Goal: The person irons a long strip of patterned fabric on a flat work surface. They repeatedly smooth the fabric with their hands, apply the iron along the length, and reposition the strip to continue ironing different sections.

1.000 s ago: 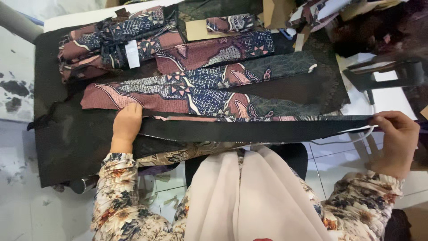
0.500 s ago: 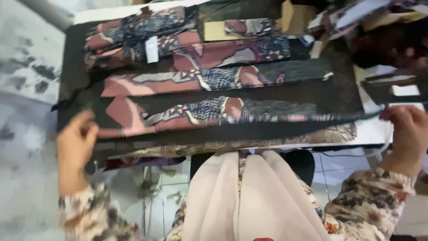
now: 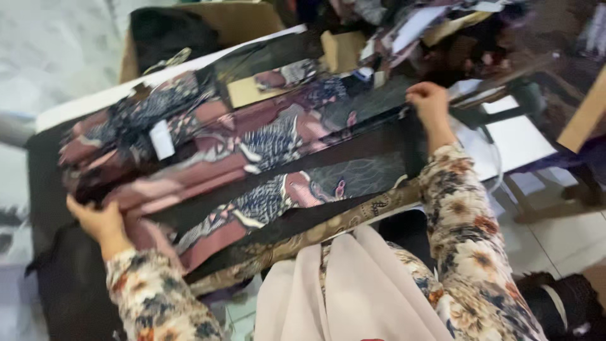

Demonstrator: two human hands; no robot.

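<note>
Left hand (image 3: 95,221) grips one end of the patterned fabric strip (image 3: 252,205), right hand (image 3: 428,101) pinches the far end; keep it taut, edges aligned with the stack.

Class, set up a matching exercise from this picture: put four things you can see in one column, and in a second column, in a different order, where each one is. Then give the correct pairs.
Things
1. left hand
2. right hand
3. white tag
4. cardboard box

Places
A. at the top, beyond the far edge of the table
B. at the right end of the long fabric pieces
C. on the stacked patterned fabric, upper left
D. at the left end of the fabric pieces, near the dark cloth

Pairs: 1-D, 2-B, 3-C, 4-A
</note>
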